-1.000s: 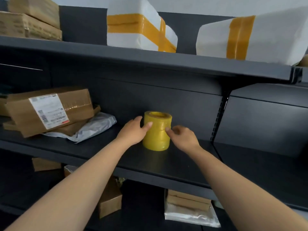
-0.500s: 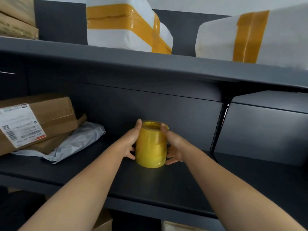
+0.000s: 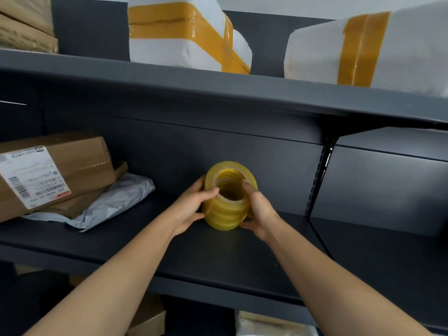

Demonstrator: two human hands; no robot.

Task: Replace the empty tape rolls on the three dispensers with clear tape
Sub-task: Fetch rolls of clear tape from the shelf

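I see the stack of tape rolls [image 3: 224,215] in the middle of the head view, a yellowish, see-through column of several rolls. It is tipped so that its open core faces me. It sits low over the middle shelf [image 3: 218,260], toward the back panel. I cannot tell whether its lower edge touches the shelf or hangs just above it.

The left grip [image 3: 190,208] is clasped on the left side of the stack, its thumb lying over the top rim. The right grip [image 3: 260,212] is clasped on the right side, fingers curled over the rim and round the underside. Both forearms reach in from the bottom corners of the view.

On the same shelf, well to the left of the stack, a cardboard box [image 3: 80,166] with a white shipping label lies tilted on a flatter cardboard piece. A grey plastic mailer [image 3: 116,202] lies under and beside them.

The upper shelf [image 3: 218,93] carries two white parcels bound with brown-yellow tape, one [image 3: 179,52] above the stack and one [image 3: 407,49] at the right. Brown cartons [image 3: 24,25] are at the far left. Below the middle shelf I make out another cardboard box [image 3: 150,322] and a pale bag [image 3: 274,324], both partly hidden.
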